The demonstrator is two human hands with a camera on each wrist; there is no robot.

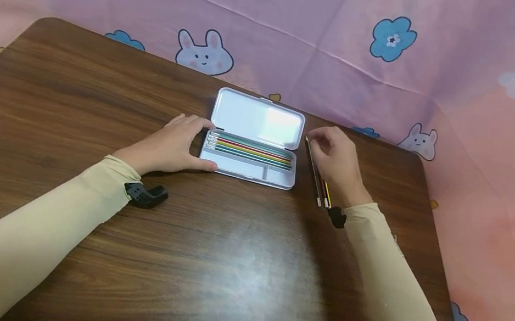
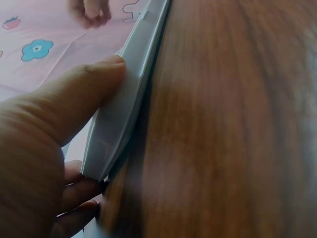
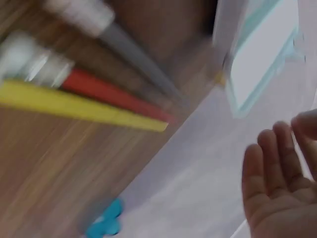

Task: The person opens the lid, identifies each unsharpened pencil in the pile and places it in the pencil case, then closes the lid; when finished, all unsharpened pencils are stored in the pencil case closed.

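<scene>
A white pencil case [image 1: 241, 167] lies with its lid raised, several coloured pencils [image 1: 251, 150] side by side in its long back compartment. My left hand [image 1: 175, 145] grips the case's left end; in the left wrist view the thumb [image 2: 96, 82] presses its front wall. Right of the case, my right hand [image 1: 338, 156] hovers above three loose pencils: a dark one [image 1: 314, 173], a red one [image 3: 114, 94] and a yellow one [image 3: 84, 106]. The right wrist view shows that hand's loosely bent fingers [image 3: 270, 168] apart from the pencils, holding nothing.
The brown wooden table [image 1: 202, 263] has its back edge just behind the case's lid [image 1: 249, 117]. A pink and purple printed cloth [image 1: 298, 22] hangs behind the table and along its right side.
</scene>
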